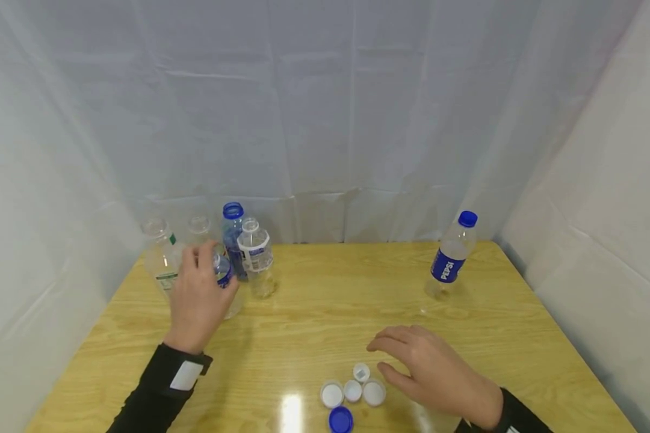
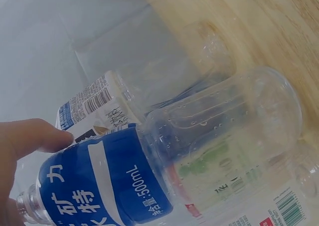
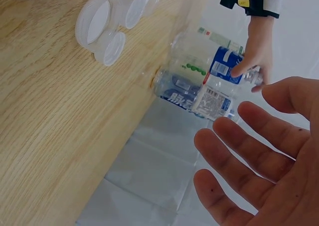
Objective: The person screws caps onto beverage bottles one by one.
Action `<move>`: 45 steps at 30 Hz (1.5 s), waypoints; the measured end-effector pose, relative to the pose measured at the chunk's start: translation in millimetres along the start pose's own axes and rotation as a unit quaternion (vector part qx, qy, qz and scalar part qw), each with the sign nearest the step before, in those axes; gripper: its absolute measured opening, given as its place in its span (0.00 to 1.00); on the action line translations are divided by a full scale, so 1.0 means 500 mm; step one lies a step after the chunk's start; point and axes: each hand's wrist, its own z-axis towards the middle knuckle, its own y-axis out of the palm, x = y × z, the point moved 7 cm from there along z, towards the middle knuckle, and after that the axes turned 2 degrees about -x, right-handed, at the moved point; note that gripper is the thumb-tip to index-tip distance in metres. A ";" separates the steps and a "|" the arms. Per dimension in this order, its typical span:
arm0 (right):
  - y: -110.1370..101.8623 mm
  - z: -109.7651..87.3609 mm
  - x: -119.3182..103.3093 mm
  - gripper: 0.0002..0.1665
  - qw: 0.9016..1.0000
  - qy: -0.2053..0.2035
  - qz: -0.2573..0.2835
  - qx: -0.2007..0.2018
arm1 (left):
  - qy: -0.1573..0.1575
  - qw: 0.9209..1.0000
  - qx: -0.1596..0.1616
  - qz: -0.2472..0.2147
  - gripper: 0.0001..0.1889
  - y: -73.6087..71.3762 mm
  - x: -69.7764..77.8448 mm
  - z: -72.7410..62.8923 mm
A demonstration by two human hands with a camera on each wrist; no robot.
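Note:
My left hand (image 1: 200, 294) grips an uncapped clear bottle with a blue label (image 2: 99, 181) by its upper part, thumb along the label. Its base is close to the tabletop. Around it stand uncapped bottles: a large clear one with a green-marked label (image 1: 165, 264), a blue-tinted one (image 1: 232, 225), and a clear one with a white label (image 1: 257, 255). Another clear bottle (image 1: 198, 225) is partly hidden behind my left hand. My right hand (image 1: 433, 370) is held with fingers spread and slightly bent, holding nothing. Left of it lie several white caps (image 1: 333, 394) and one blue cap (image 1: 340, 420).
A Pepsi bottle (image 1: 448, 258) with a blue cap stands apart at the back right of the wooden table (image 1: 325, 313). A pale sheet (image 1: 325, 120) hangs behind the table and along both sides.

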 end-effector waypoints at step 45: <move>0.027 0.002 0.004 0.13 0.999 0.008 0.001 -0.034 | -0.033 0.995 -0.015 -0.097 0.41 -0.002 0.002 -0.031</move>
